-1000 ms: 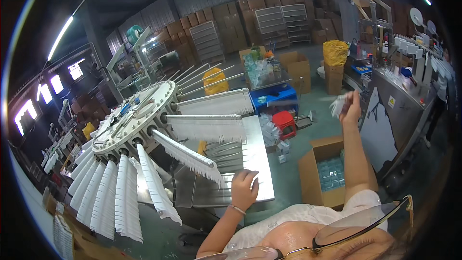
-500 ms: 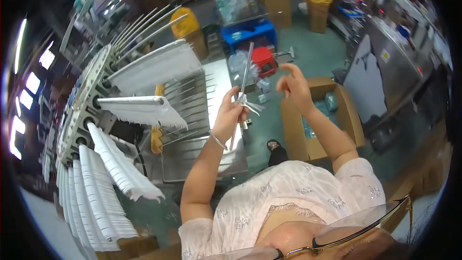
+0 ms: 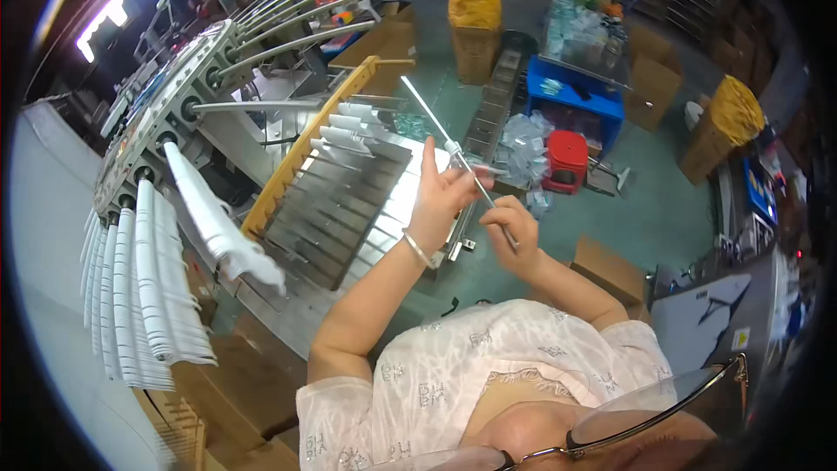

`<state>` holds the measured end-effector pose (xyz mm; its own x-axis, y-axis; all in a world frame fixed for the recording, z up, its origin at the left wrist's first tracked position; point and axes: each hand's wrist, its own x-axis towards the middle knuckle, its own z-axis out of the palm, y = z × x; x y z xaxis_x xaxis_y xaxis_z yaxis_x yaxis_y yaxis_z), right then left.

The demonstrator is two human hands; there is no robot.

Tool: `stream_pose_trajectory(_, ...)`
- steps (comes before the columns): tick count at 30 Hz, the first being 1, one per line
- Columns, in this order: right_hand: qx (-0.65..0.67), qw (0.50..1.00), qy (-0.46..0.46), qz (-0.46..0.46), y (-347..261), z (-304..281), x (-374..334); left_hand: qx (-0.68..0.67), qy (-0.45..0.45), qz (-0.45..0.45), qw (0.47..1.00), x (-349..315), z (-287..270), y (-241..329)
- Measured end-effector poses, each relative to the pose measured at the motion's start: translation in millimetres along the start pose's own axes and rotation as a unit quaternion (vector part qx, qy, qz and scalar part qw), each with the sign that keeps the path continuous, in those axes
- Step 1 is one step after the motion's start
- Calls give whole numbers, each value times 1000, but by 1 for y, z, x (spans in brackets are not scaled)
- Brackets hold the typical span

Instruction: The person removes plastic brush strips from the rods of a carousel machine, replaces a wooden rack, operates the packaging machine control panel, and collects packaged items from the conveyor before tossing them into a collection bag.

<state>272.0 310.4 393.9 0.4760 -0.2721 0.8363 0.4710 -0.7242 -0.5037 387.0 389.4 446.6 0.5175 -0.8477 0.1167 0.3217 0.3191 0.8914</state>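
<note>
A thin straight metal rod [image 3: 427, 106] slants across in front of me, its far end up and to the left. A small white piece [image 3: 452, 147] sits around or against it near the middle. My left hand [image 3: 443, 199] is at the rod just below this piece, fingers bent around it and thumb raised apart. Some thin, clear or whitish material shows beside those fingertips, too blurred to name. Lower down, my right hand [image 3: 514, 225] is closed on the rod's near end.
At left, a round machine head [image 3: 157, 131] carries rods, several with hanging white sheets [image 3: 153, 296]. A yellow bar [image 3: 305, 153] with thin rods and small white pieces [image 3: 349, 135] lies over a steel table. Beyond stand a red stool [image 3: 567, 160], blue table [image 3: 571, 92] and cardboard box [image 3: 609, 275].
My right hand has come in from the right and closed on the rod's near end. The rod now leans left. My view has turned, showing more of the yellow bar.
</note>
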Motion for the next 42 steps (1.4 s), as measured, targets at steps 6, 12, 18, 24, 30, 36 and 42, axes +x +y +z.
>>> stream_pose_trajectory(6,168,982,-59,66,28,-54,31,196,186,36,962,-10,-55,-4)
stream_pose_trajectory(12,224,965,-129,44,28,-71,43,93,382,125,911,3,-117,5)
stream_pose_trajectory(18,177,970,-165,-7,27,-77,57,51,402,165,899,28,-157,8)
stream_pose_trajectory(24,154,968,-198,-14,19,-59,80,139,363,213,896,42,-171,11)
stream_pose_trajectory(30,101,964,-245,-28,9,-29,100,255,348,340,836,37,-186,-1)
stream_pose_trajectory(36,78,977,-177,-88,29,-40,82,468,215,141,846,-10,-79,3)
stream_pose_trajectory(42,73,981,-153,-99,27,-78,76,79,329,170,925,22,-174,2)
